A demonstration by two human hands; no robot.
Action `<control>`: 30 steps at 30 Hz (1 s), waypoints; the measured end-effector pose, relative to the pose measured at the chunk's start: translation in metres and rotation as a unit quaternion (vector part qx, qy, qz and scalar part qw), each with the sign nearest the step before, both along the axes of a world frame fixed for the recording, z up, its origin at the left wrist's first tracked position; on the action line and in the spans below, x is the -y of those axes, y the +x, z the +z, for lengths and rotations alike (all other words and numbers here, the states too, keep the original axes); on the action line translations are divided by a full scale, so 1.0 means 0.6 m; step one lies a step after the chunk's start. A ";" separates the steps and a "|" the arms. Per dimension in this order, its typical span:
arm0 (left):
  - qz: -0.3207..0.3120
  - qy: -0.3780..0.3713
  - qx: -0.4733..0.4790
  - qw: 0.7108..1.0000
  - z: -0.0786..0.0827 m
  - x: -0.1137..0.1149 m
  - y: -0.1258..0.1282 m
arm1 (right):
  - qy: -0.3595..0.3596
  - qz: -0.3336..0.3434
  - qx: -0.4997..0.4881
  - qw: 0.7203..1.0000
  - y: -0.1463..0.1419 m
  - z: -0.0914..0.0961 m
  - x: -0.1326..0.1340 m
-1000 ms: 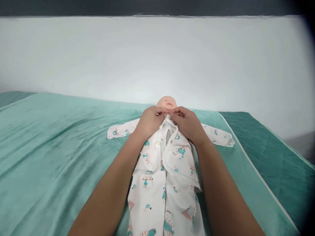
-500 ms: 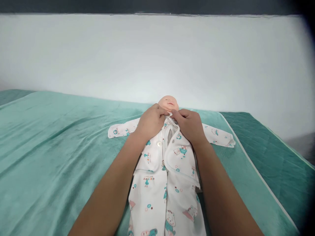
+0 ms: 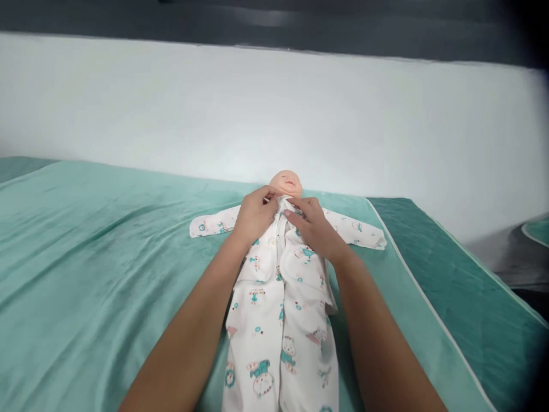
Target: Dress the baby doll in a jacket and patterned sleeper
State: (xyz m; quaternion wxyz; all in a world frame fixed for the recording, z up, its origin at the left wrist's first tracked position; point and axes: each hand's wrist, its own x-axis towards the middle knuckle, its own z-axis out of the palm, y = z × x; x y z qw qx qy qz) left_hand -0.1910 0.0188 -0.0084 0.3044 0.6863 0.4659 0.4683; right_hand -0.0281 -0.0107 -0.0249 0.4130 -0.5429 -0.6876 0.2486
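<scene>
A baby doll lies on its back, dressed in a white printed baby jacket and matching trousers. Its sleeves stretch out to both sides. At the neck, my left hand has its curled fingers closed on the jacket's collar edge. My right hand rests on the other front panel just below the collar, thumb and fingers apart. The two front panels hang apart lower down. A pale button shows on the left panel. My fingers partly hide the collar.
A light green blanket with soft folds lies under the doll. Darker green cloth extends past its white-edged right side. Behind the doll stands a white wall with a dark band above. Another green-topped surface shows at far right.
My right hand has loosened from its pinch at the collar, and its thumb and fingers have parted. The right front panel lies flatter. The view has tilted slightly.
</scene>
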 end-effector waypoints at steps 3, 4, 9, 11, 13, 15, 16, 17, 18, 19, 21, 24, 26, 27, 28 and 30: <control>0.003 -0.016 0.031 0.999 -0.010 0.031 -0.008 | 0.017 -0.017 0.050 0.998 -0.005 -0.007 0.028; 0.007 -0.009 0.032 0.999 -0.015 0.042 -0.010 | 0.030 -0.020 0.060 0.998 -0.007 -0.011 0.037; 0.015 0.019 0.035 0.999 -0.032 0.081 -0.019 | 0.136 -0.072 0.060 0.986 -0.024 -0.032 0.074; 0.002 0.004 0.038 0.999 -0.031 0.083 -0.022 | 0.176 -0.128 0.072 0.973 -0.033 -0.032 0.081; -0.006 -0.019 0.040 0.999 -0.027 0.079 -0.027 | 0.185 -0.160 0.085 0.966 -0.040 -0.027 0.084; -0.023 -0.037 0.032 0.999 -0.024 0.073 -0.033 | 0.155 -0.163 0.078 0.971 -0.043 -0.017 0.084; -0.035 -0.042 0.025 0.998 -0.023 0.070 -0.037 | 0.126 -0.157 0.063 0.977 -0.041 -0.012 0.083; -0.047 -0.047 0.018 0.998 -0.021 0.067 -0.040 | 0.092 -0.152 0.041 0.983 -0.039 -0.007 0.083; -0.057 -0.050 0.013 0.997 -0.020 0.065 -0.043 | 0.056 -0.146 0.015 0.988 -0.035 -0.002 0.082; -0.062 -0.052 0.010 0.997 -0.018 0.063 -0.045 | 0.020 -0.137 -0.015 0.990 -0.031 0.001 0.082; -0.058 -0.048 0.013 0.997 -0.013 0.063 -0.044 | -0.040 -0.113 -0.091 0.989 -0.023 0.003 0.081; -0.069 -0.048 0.052 0.995 -0.001 0.068 -0.030 | -0.081 -0.067 -0.217 0.970 -0.020 -0.001 0.082; -0.081 -0.054 0.078 0.992 0.006 0.075 -0.014 | -0.079 -0.043 -0.269 0.959 -0.024 -0.005 0.083; -0.081 -0.056 0.083 0.992 0.008 0.078 -0.006 | -0.072 -0.036 -0.281 0.956 -0.026 -0.007 0.084; -0.076 -0.055 0.082 0.992 0.010 0.081 0.001 | -0.066 -0.034 -0.289 0.955 -0.029 -0.009 0.084; -0.061 -0.053 0.074 0.994 0.009 0.084 0.010 | -0.056 -0.035 -0.299 0.952 -0.032 -0.012 0.085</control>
